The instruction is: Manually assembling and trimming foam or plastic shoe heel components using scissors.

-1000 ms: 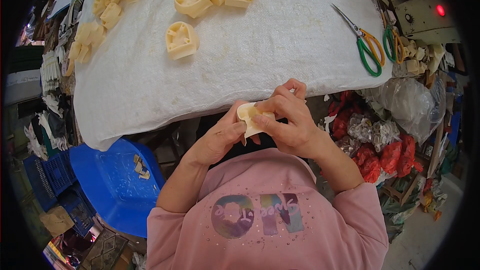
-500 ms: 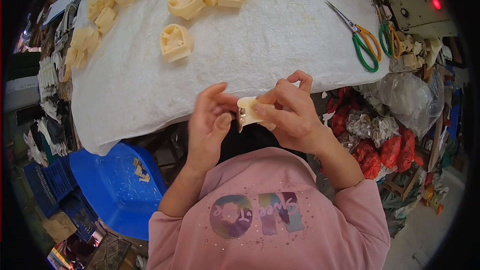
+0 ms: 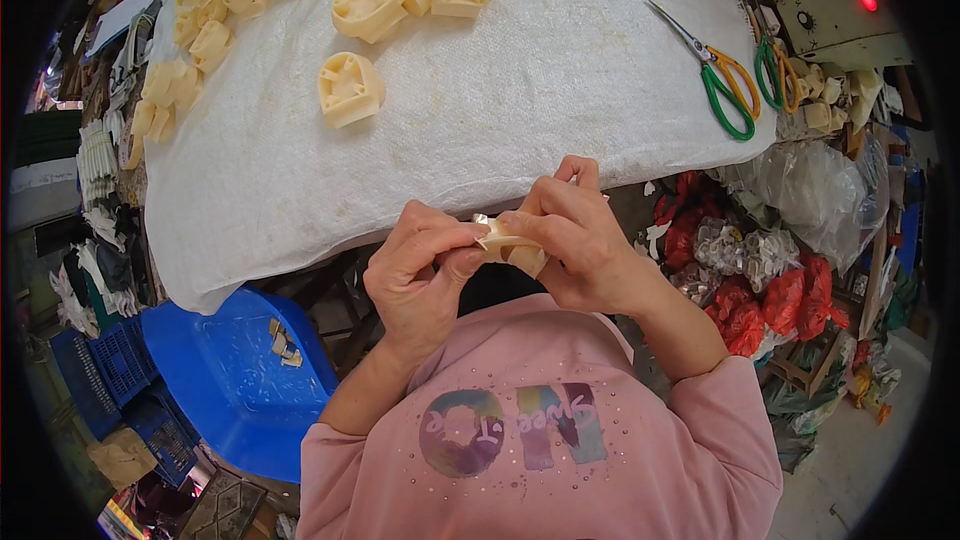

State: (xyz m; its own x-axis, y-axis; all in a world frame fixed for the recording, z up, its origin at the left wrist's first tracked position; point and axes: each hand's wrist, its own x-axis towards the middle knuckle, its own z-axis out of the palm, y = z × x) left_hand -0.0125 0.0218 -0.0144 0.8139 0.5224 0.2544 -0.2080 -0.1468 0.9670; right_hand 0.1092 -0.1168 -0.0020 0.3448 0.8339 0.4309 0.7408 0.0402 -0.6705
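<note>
Left hand has curled inward, its grip and right hand's pinching cream piece.

- Held piece, cream, with a bright silver glint at its left end;
- moulded blocks, pale butter yellow;
- bench cover, white weave with faint yellowish stains;
- scissors, silver blades, one handle green, the other yellow-orange;
- tub, bright blue with pale flecks;
- shirt, dusty pink, its letters mottled purple and teal;
- plastic bags, vivid red;
- indicator light, glowing red.

1 red light glows near the table.
</note>
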